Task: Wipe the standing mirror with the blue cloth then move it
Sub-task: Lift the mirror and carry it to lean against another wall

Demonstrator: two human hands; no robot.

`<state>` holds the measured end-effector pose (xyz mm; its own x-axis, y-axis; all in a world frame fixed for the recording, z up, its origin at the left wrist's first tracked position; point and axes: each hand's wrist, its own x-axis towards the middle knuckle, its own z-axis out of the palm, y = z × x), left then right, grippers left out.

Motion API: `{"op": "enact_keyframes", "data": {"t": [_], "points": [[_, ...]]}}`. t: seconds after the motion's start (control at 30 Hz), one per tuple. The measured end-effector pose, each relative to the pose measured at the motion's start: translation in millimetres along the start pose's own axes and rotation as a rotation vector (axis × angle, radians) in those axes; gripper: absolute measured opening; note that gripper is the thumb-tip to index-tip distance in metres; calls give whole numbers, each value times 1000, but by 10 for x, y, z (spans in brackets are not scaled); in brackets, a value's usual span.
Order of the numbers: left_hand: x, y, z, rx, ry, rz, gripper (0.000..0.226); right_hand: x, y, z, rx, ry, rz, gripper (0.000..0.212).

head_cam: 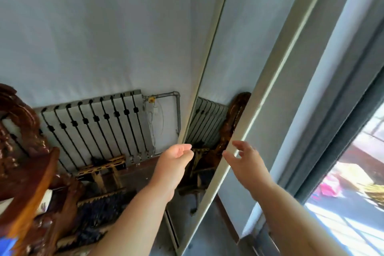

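The tall standing mirror (245, 52) with a pale grey-white frame leans in the corner, between the white wall and the window frame. My left hand (176, 158) is stretched toward its left frame edge, fingers loosely curled and holding nothing. My right hand (243, 158) hovers at the right frame edge with fingers spread and relaxed; whether it touches the frame is unclear. A patch of blue cloth (7, 246) shows at the bottom left corner, apart from both hands.
A white radiator (97, 129) with a pipe hangs on the wall to the left. Carved dark wooden furniture (25, 162) crowds the left side, with a small wooden stool (104, 170) on the floor. A window (353, 183) fills the right.
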<state>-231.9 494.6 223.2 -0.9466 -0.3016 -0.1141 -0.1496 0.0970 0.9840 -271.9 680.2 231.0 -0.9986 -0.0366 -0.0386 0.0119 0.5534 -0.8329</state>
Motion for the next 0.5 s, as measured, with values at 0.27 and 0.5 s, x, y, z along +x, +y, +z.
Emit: {"op": "enact_keyframes", "data": {"t": [0.27, 0.5], "points": [[251, 509, 285, 87, -39, 200, 21, 696, -133, -585, 184, 271, -48, 94], [647, 872, 313, 104, -39, 315, 25, 1235, -297, -775, 212, 337, -103, 17]]}}
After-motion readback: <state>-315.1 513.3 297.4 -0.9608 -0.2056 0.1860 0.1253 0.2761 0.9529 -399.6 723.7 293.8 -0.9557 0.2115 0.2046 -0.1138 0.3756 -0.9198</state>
